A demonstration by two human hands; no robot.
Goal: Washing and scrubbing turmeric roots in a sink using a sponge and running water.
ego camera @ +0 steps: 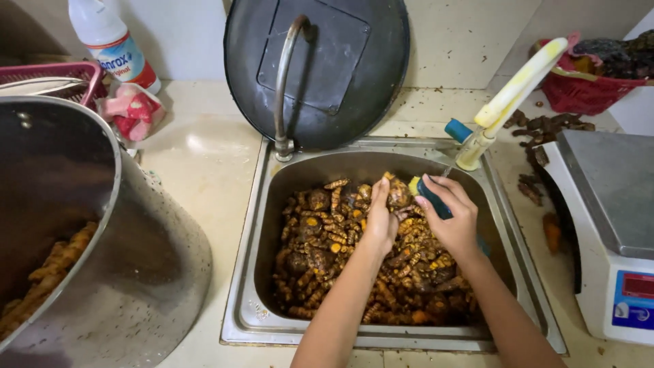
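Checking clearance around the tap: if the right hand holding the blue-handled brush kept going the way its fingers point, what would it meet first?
The right hand points up-left with its blue-handled brush. First in line is the knobbly brown-orange root held by the left hand; the brush tip looks at or nearly touching it, though depth is unclear.

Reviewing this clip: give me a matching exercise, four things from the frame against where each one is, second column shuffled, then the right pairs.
Things:
1. white bottle
2. weighing scale
3. large steel pot
4. round dark pan

Places:
A. leaning on the wall behind the sink
B. right of the sink, on the counter
C. far left corner, beside a pink basket
D. left of the sink, with a few roots inside

Pairs: 1-C, 2-B, 3-D, 4-A
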